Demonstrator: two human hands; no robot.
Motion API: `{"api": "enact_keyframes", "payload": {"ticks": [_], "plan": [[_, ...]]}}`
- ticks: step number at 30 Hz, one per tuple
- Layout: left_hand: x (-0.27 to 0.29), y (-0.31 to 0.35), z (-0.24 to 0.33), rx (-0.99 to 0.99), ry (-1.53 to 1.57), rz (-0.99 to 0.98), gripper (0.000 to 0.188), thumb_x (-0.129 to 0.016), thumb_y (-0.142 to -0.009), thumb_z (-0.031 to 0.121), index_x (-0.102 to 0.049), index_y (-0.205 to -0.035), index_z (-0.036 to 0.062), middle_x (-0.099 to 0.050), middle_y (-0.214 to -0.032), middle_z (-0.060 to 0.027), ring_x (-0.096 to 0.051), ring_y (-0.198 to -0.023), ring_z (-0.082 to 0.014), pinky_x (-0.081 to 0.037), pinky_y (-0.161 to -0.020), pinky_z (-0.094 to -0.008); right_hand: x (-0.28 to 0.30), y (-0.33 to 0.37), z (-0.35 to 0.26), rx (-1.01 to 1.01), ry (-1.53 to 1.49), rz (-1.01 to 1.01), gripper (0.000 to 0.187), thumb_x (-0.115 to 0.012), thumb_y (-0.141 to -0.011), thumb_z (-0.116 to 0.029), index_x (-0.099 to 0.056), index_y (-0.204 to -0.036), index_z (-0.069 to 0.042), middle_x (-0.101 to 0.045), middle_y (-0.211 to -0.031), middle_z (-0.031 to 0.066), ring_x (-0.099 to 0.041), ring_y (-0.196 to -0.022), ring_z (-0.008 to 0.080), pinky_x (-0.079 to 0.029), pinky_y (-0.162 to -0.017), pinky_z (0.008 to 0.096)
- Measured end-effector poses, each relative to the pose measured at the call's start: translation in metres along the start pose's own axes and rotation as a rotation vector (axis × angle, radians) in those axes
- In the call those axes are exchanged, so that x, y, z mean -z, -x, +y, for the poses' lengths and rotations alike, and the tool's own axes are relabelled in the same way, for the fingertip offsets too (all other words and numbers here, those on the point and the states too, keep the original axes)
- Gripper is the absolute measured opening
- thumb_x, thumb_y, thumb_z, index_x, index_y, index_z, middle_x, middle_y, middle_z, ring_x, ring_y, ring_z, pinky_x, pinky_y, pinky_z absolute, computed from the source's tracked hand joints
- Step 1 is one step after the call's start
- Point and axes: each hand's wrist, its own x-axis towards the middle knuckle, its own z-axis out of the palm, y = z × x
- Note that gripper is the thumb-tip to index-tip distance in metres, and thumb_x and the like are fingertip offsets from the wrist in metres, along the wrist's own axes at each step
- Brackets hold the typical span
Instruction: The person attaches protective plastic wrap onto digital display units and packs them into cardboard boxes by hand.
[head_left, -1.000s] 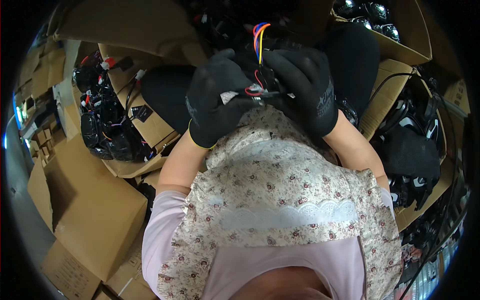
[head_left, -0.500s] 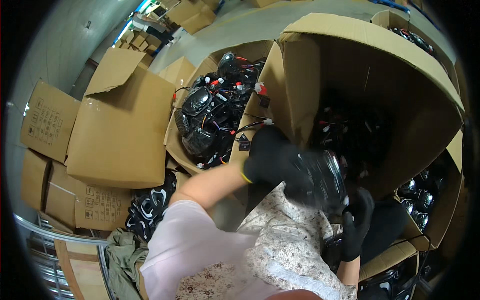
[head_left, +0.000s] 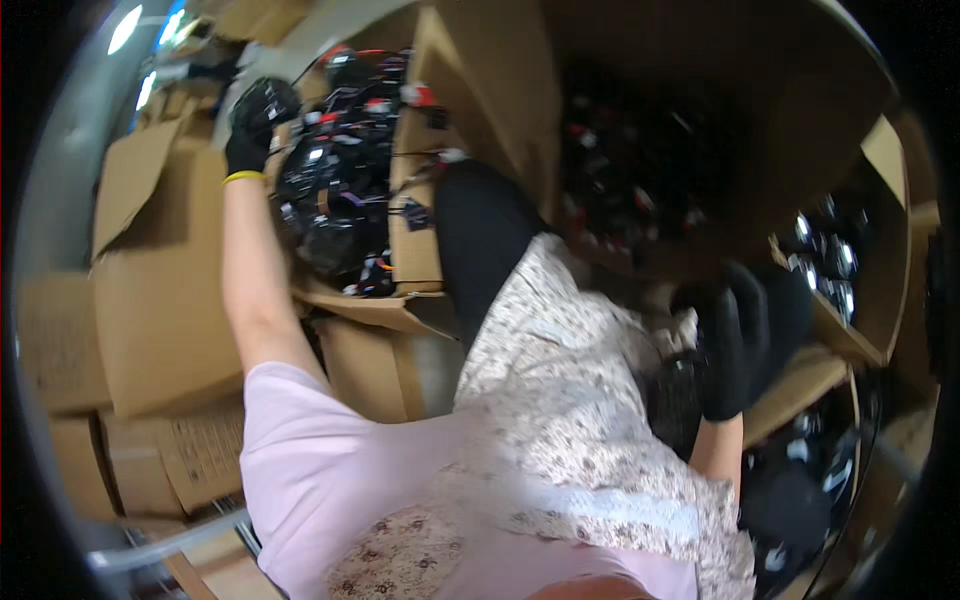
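My left hand [head_left: 248,150], in a black glove with a yellow cuff edge, reaches out to the far left. Its fingers are closed on a rounded, glossy black part in clear wrap [head_left: 266,102], held at the left rim of a carton [head_left: 418,250] heaped with similar wrapped parts and wires. Over on the right, beside my lap, is my right hand [head_left: 735,340], also black-gloved. Blurred fingers stretch upward on it, apart, with no held thing showing. A dark, shiny wrapped object [head_left: 675,395] lies between that hand and my patterned apron [head_left: 560,400].
A tall carton [head_left: 500,90] with dark wired parts at its bottom stands ahead. Shiny wrapped parts [head_left: 832,250] fill a carton at the right, with another box of black parts [head_left: 800,480] below it. Closed cartons [head_left: 160,320] are stacked at the left.
My left hand has swung from above my lap to the far left, carrying the black part. My right hand's fingers have straightened upward. The whole view has shifted.
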Motion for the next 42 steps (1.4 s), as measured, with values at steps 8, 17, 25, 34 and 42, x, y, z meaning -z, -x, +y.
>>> {"api": "enact_keyframes", "payload": {"ticks": [8,17,25,34,42], "plan": [[-0.199,0.043,0.077,-0.613,-0.740,0.527,0.042,-0.071,-0.088,0.027,-0.062,-0.117,-0.0021,-0.064,-0.120,-0.0207,-0.057,-0.111,-0.0364,-0.044,-0.098,-0.0467,0.054,0.036,0.009,-0.047,0.203,-0.161,0.034,-0.068,-0.082,-0.002,-0.065,-0.116,-0.003,-0.061,-0.119,0.0159,-0.058,-0.111,0.0302,-0.045,-0.097,0.0378],[-0.593,0.144,0.096,-0.639,-0.591,-0.722,0.037,-0.054,-0.093,0.026,-0.064,-0.125,0.0108,-0.063,-0.125,-0.0172,-0.059,-0.116,-0.0356,-0.043,-0.103,-0.0473,0.074,0.091,0.020,0.083,1.002,-0.406,0.082,-0.084,-0.064,-0.048,-0.058,-0.133,-0.013,-0.044,-0.143,0.0228,-0.037,-0.134,0.0475,-0.027,-0.108,0.0632],[-0.776,0.073,-0.010,-0.183,-0.463,-0.087,0.047,-0.050,-0.098,0.034,-0.057,-0.137,0.0099,-0.056,-0.137,-0.0207,-0.053,-0.126,-0.0372,-0.041,-0.108,-0.0460,0.076,0.096,0.025,0.088,1.111,-0.439,0.075,-0.077,-0.069,-0.047,-0.058,-0.134,-0.015,-0.044,-0.141,0.0275,-0.044,-0.128,0.0474,-0.032,-0.105,0.0633],[-0.780,-0.010,0.042,-0.392,-0.432,-0.326,0.046,-0.048,-0.099,0.033,-0.056,-0.137,0.0088,-0.055,-0.140,-0.0167,-0.050,-0.130,-0.0324,-0.040,-0.109,-0.0433,0.080,0.140,0.068,0.230,1.145,-0.166,0.038,-0.065,-0.081,-0.010,-0.069,-0.118,-0.017,-0.052,-0.129,0.0284,-0.055,-0.114,0.0460,-0.047,-0.094,0.0561],[-0.680,0.084,0.118,-0.365,0.205,-0.433,0.043,-0.047,-0.099,0.025,-0.054,-0.137,0.0064,-0.052,-0.143,-0.0135,-0.048,-0.132,-0.0283,-0.037,-0.112,-0.0408,0.084,0.159,0.069,0.323,1.209,-0.115,0.063,-0.075,-0.074,-0.055,-0.068,-0.118,-0.010,-0.049,-0.130,0.0366,-0.053,-0.114,0.0515,-0.045,-0.096,0.0586]]}}
